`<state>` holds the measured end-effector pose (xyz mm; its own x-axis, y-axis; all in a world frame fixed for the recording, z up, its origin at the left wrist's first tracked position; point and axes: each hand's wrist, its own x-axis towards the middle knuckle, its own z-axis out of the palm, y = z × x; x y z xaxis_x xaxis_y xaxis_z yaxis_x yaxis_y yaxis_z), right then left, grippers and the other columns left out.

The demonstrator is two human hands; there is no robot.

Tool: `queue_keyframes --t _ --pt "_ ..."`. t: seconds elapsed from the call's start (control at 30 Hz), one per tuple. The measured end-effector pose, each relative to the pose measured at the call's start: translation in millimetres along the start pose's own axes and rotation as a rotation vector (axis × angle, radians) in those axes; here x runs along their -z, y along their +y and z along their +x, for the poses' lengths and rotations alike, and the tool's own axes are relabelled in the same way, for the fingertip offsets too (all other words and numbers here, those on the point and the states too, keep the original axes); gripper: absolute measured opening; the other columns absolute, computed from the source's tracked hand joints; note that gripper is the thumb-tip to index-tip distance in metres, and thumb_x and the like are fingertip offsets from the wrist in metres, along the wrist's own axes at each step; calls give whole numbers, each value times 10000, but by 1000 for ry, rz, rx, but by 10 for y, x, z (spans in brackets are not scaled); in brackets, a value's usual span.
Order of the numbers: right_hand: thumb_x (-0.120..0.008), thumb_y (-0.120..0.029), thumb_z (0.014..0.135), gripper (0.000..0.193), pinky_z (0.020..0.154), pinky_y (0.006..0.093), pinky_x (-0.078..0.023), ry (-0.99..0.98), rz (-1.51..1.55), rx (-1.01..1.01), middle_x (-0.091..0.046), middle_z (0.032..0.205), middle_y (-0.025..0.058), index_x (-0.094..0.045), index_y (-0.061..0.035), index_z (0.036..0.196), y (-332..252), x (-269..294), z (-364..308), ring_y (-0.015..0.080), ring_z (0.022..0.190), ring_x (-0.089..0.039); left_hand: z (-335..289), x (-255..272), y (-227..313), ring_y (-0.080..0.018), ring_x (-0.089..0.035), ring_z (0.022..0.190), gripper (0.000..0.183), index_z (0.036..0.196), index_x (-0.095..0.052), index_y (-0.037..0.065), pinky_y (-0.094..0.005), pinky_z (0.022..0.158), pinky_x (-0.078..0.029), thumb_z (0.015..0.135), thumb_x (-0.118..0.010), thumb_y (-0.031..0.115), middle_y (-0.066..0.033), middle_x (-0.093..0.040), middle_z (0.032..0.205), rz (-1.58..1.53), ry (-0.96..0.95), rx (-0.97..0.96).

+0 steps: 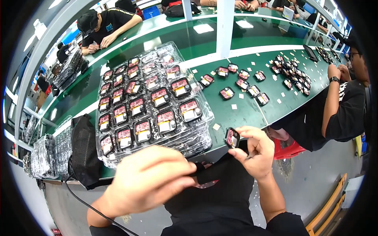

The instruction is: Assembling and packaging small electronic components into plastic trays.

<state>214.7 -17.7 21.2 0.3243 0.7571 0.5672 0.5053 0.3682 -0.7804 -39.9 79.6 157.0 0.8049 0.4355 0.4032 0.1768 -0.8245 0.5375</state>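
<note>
Pinching black-rimmed unit point(233, 138) between fingers, right hand point(258, 154) holds it right of tray stack point(189, 142); left hand point(147, 177), fingers narrow, contents unclear. Apparently single-unit handling; next move likely calls for steady edge grip.

A black bag point(84, 147) lies at left, a red stool point(289, 151), apparently, at right.

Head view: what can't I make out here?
All in the head view:
Left hand: motion blur hides whether it pinches anything.
Small black rounded-square piece in the right hand: its back is turned away.
Clear plastic top tray: it hides what the layers beneath hold.
Pile of black pieces farther right: fine markings, too small.
</note>
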Motion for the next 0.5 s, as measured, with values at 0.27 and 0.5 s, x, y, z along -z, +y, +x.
queue_keyframes --t 0.27,0.5 --pt "-925 -198 728 469 577 277 -573 -355 84 265 -756 1019 211 -597 -75 1039 -327 -10 -166 275 761 -772 -709 -1135 -199 -203 -660 1047 581 1366 -490 -67 -356 840 -587 1060 -536 425 -161 -618 1206 -1360 199 518" --pt "-840 -155 793 331 538 285 -561 -553 -1 236 -726 1158 115 -673 -54 1062 -310 -43 -158 225 664 -714 -962 -1396 -351 -256 -689 1019 561 1475 -438 -37 -371 850 -593 1072 -543 339 -170 -626 1251 -2026 -103 664"
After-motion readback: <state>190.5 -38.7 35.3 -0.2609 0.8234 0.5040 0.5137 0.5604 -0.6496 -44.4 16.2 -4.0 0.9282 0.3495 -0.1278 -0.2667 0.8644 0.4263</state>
